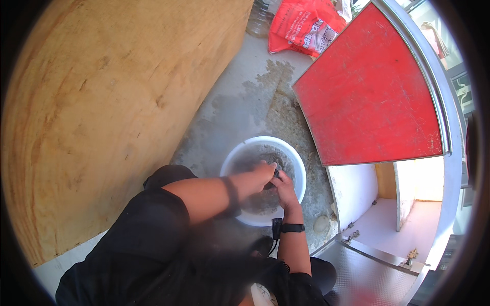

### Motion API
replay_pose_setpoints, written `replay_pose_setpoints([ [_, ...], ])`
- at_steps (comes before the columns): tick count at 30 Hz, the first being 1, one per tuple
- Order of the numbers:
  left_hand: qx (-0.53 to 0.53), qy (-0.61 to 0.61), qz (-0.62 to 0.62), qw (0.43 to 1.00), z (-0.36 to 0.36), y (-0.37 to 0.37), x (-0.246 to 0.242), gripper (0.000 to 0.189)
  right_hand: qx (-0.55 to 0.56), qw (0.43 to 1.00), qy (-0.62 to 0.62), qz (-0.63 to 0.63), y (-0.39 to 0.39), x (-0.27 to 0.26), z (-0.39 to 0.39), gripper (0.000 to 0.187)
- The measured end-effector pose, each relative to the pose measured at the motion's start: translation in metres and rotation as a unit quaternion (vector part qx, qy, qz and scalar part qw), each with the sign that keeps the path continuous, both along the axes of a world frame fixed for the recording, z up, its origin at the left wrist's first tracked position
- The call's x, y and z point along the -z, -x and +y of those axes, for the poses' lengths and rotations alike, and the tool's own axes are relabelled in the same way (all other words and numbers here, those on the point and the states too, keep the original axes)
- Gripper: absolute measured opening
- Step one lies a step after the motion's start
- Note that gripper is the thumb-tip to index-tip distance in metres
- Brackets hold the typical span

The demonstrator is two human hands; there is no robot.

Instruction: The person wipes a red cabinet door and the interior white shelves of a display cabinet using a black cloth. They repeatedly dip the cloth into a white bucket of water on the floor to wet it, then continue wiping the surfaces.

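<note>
A round white plastic basin (301,164) stands on the concrete floor, with murky grey water in it. Both hands are together over the basin, around a small dark object (276,173) too blurred to name. My left hand (265,172) has its fingers curled against that object. My right hand (282,185) pinches it from the other side, thumb and fingers close to the left fingertips. A black band with a small black device and a cable sits at the right wrist. Part of the dark object is hidden by the fingers.
A large plywood panel (115,99) rises at the left. At the right stands a cabinet with a red panel (375,91), white compartments (354,191) and an open metal-faced door (373,267). A red printed bag (302,28) and a clear plastic bottle (259,19) lie beyond the basin.
</note>
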State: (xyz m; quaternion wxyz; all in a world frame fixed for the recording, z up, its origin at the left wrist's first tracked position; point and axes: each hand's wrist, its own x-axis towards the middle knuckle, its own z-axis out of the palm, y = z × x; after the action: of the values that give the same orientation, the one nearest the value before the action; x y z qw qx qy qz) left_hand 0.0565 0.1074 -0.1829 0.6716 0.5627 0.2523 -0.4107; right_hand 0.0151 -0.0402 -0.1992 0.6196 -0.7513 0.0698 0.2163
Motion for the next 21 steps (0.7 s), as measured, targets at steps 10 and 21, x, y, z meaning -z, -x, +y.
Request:
replay_pose_setpoints([
  [10, -0.086, 0.15, 0.034, 0.984, 0.011, -0.002, 0.002, 0.061, 0.124, 0.969, 0.133, -0.169, 0.002, -0.074, 0.067, 0.02],
  [21, 0.038, -0.079, -0.087, 0.992, 0.005, 0.001, -0.007, 0.04, 0.131, 0.957, 0.218, -0.138, 0.004, 0.032, 0.014, 0.027],
])
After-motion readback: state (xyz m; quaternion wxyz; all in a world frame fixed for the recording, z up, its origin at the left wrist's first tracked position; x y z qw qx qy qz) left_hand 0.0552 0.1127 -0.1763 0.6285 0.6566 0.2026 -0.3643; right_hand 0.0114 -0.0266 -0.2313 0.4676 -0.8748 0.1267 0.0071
